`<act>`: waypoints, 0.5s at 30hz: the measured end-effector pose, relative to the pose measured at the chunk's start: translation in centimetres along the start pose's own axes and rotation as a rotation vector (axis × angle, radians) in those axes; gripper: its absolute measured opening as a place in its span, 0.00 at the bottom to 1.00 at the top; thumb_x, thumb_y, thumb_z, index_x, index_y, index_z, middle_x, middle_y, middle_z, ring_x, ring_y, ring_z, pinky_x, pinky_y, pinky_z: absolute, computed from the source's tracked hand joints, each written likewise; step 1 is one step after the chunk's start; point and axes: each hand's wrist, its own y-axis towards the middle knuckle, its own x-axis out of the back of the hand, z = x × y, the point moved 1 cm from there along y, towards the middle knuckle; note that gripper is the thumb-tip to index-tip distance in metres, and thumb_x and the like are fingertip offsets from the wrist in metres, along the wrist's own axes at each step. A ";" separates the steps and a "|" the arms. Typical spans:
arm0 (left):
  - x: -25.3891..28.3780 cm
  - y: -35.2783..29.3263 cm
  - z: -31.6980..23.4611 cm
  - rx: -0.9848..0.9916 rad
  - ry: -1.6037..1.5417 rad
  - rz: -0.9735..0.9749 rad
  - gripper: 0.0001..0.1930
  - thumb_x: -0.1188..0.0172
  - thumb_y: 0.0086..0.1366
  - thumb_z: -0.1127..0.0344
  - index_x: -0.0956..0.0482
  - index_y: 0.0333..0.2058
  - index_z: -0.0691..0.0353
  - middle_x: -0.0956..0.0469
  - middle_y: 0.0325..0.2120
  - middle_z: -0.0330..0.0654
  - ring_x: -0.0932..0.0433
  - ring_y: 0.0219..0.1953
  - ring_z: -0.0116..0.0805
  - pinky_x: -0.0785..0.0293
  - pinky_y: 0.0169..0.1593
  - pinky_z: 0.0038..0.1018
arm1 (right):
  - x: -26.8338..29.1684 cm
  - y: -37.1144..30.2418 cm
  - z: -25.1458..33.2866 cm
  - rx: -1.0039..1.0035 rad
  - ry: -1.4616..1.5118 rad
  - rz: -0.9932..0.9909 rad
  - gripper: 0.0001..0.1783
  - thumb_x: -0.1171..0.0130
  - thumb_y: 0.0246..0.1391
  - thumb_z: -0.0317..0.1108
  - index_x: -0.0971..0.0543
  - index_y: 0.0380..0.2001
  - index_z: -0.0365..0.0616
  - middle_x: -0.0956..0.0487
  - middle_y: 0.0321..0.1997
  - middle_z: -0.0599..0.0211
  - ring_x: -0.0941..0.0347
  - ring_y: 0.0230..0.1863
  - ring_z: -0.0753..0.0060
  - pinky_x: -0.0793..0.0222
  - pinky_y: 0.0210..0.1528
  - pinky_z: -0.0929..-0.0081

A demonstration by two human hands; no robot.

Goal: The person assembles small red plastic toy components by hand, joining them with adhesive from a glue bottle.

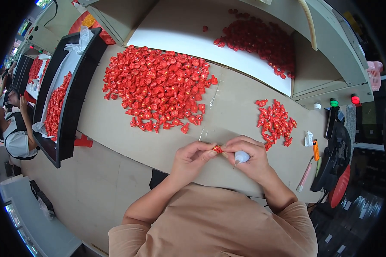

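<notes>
Just in front of my body, the fingertips of my left hand point(190, 159) pinch a small red plastic piece point(218, 149) with a bit of yellow on it. My right hand point(254, 161) has its thumb and finger at the other side of the same piece. Tucked in that right hand is a pale needle-tipped squeeze bottle point(242, 156), its thin tip slanting down toward me. Ahead and left lies a large heap of similar red pieces point(158, 83). A smaller group of red pieces point(275, 122) is spread beyond my right hand.
A lit shelf box at the back holds darker red parts point(261, 43). At left stands a long black tray point(68, 115) with red pieces. To the right lie an orange lighter point(315, 150), a pinkish pen-like tool point(305, 174) and a black device. Another person point(19, 128) sits far left.
</notes>
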 end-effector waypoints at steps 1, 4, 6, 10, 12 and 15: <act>0.0 0.0 0.0 -0.005 0.008 0.001 0.09 0.43 0.63 0.73 0.23 0.42 0.69 0.20 0.36 0.42 0.22 0.39 0.25 0.25 0.43 0.21 | 0.0 0.0 0.0 -0.002 -0.002 0.003 0.14 0.34 0.38 0.17 0.18 0.33 0.40 0.21 0.32 0.63 0.24 0.31 0.75 0.30 0.31 0.81; 0.0 0.0 0.0 -0.012 0.016 0.003 0.09 0.43 0.63 0.74 0.24 0.42 0.69 0.21 0.36 0.42 0.22 0.38 0.26 0.25 0.43 0.22 | 0.0 0.0 -0.1 -0.003 -0.011 0.005 0.14 0.34 0.38 0.17 0.18 0.33 0.40 0.21 0.33 0.62 0.24 0.32 0.75 0.30 0.32 0.81; 0.1 0.1 0.0 -0.016 0.016 0.002 0.09 0.43 0.63 0.74 0.24 0.42 0.69 0.21 0.36 0.42 0.22 0.38 0.26 0.25 0.44 0.22 | 0.0 0.0 -0.1 0.000 -0.018 0.005 0.15 0.34 0.38 0.17 0.18 0.33 0.40 0.21 0.33 0.62 0.24 0.32 0.75 0.30 0.32 0.81; 0.1 0.1 0.0 -0.023 0.015 0.004 0.08 0.43 0.63 0.74 0.24 0.41 0.69 0.21 0.36 0.43 0.22 0.39 0.27 0.25 0.44 0.23 | 0.0 0.0 0.0 0.006 -0.029 0.002 0.15 0.34 0.38 0.17 0.18 0.33 0.40 0.21 0.33 0.62 0.24 0.32 0.74 0.29 0.32 0.80; 0.0 0.0 0.0 -0.026 0.014 0.004 0.08 0.44 0.63 0.75 0.24 0.41 0.69 0.21 0.36 0.43 0.22 0.39 0.27 0.25 0.44 0.23 | -0.1 0.0 0.0 0.004 -0.031 0.003 0.15 0.34 0.38 0.17 0.18 0.33 0.40 0.21 0.33 0.62 0.23 0.32 0.74 0.29 0.32 0.80; 0.0 -0.1 0.1 -0.023 -0.004 0.003 0.08 0.44 0.63 0.75 0.24 0.42 0.69 0.21 0.37 0.43 0.22 0.39 0.28 0.25 0.44 0.24 | -0.2 -0.1 0.0 0.021 -0.044 -0.012 0.14 0.34 0.38 0.17 0.18 0.33 0.40 0.21 0.33 0.62 0.23 0.32 0.74 0.28 0.32 0.80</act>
